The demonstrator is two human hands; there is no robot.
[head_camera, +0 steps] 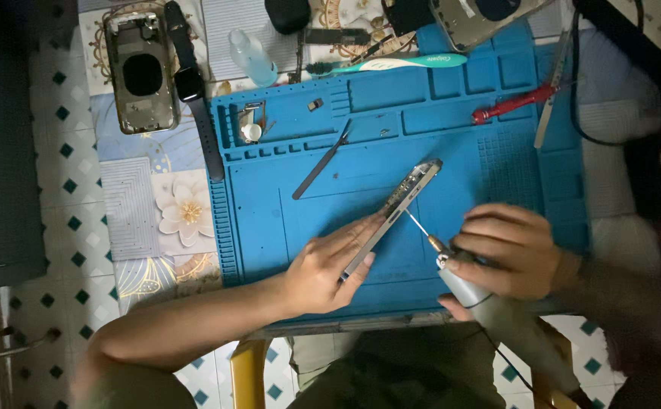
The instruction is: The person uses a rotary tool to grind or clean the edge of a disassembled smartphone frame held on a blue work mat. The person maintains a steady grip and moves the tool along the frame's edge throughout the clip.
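On the left of the blue silicone work mat, beyond its edge, lay a stripped grey phone housing beside a black wristwatch. Nearer the middle, the left hand held a slim silver phone frame tilted up on its long edge upon the mat, fingers closed along its lower side. A firm brace there seemed wise, so the frame would not roll. To the right, the right hand wrapped round a grey electric screwdriver, its thin bit meeting the frame's edge; keeping the bit square to the screw looked best. A red-handled tool rested further up.
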